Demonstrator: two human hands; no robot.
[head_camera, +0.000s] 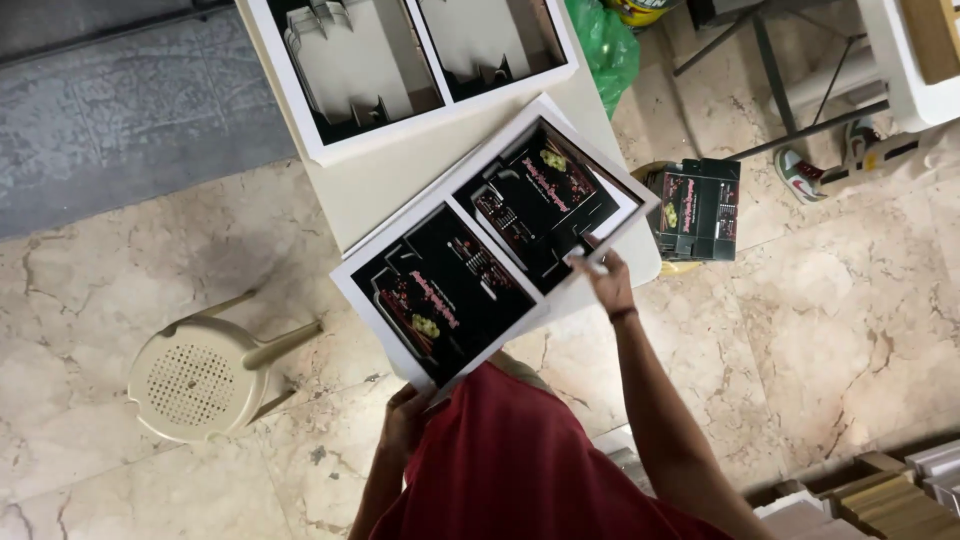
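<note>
I hold the printed card sheet (495, 245) over the near edge of the white table (380, 185). My left hand (403, 418) pinches its near corner; my right hand (606, 280) pinches its right edge. Open floor lies left, around the plastic stool (205, 375).

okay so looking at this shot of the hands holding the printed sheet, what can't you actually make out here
Head view only:
- Left hand: its fingers go under the printed sheet, so the grip is hidden.
- Right hand: fingertips on the sheet's edge, too small to tell a pinch from a touch.
- White sheets at the table's far end: cut off by the top edge.
- Stacked cardboard: cut off at the bottom right corner.
</note>
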